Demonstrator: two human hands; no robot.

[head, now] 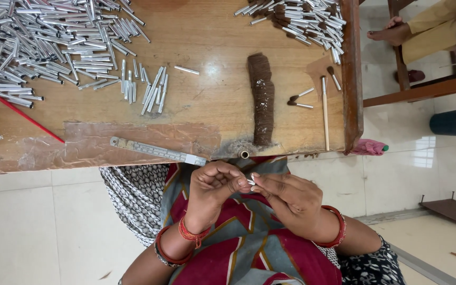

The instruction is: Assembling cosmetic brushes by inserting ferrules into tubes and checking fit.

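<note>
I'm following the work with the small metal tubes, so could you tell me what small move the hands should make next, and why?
Probably seat the piece fully into the small silver tube: the left hand and right hand pinch it together between fingertips above the lap, away from the wooden table, where finished brush tips already lie.

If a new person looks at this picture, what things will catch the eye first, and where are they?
First, the big heap of shiny metal tubes on the far left of the wooden table. Next, the dark brown bundle of hair lying near the table's middle. At the near edge, the left hand and right hand pinch one small tube between their fingertips.
</note>
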